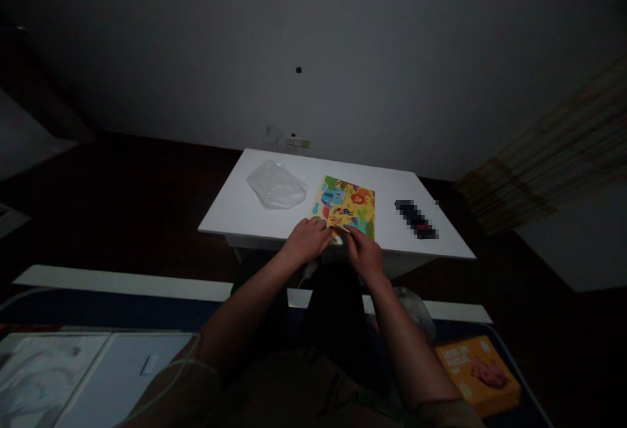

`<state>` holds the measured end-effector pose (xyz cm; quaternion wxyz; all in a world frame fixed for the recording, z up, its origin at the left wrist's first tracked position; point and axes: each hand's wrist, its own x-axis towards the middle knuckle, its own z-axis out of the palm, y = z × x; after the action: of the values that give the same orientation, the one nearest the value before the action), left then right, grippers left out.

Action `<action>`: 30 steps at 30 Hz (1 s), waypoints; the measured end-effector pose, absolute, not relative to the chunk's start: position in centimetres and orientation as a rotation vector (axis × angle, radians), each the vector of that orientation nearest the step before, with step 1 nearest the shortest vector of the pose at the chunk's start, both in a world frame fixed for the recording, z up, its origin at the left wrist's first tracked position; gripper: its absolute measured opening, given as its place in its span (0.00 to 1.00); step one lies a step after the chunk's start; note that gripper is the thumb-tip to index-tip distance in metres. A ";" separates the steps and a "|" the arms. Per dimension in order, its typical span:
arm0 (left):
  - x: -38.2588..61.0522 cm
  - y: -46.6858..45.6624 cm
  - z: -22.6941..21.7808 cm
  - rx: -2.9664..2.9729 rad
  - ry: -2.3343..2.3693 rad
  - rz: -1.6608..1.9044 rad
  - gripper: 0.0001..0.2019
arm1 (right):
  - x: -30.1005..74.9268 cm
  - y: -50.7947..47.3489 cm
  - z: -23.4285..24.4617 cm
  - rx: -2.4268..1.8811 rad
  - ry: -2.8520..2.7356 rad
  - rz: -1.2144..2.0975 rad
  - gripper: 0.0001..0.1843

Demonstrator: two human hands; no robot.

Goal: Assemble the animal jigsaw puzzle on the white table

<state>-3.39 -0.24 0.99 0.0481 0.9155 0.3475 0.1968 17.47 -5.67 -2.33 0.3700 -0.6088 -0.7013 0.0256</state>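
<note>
A colourful jigsaw puzzle (349, 202) with a blue elephant and an orange lion lies at the near middle of the white table. My left hand (308, 240) rests at its near left corner, fingers bent and closed over the edge. Just to the right, my right hand (363, 251) pinches a small flat puzzle piece (341, 227), seen nearly edge-on and tilted above the near edge of the picture. The two hands are close together, and they cover part of that edge.
On the white table (382, 176), a clear plastic bag (277, 185) lies left of the puzzle and a dark, pixelated object (416, 219) lies right. A yellow box (477, 376) and another plastic bag (414, 310) are by my right arm. Wall sockets (298, 142) are behind.
</note>
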 end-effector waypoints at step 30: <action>-4.8 0.3 1.2 2.491 1.248 0.709 0.22 | 16.0 -4.7 -1.9 -1.596 -1.858 0.072 0.19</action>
<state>-4.78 0.25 1.21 0.1329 0.8587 0.4304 0.2444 15.98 -4.70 -1.86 0.3387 -0.6127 -0.7136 0.0277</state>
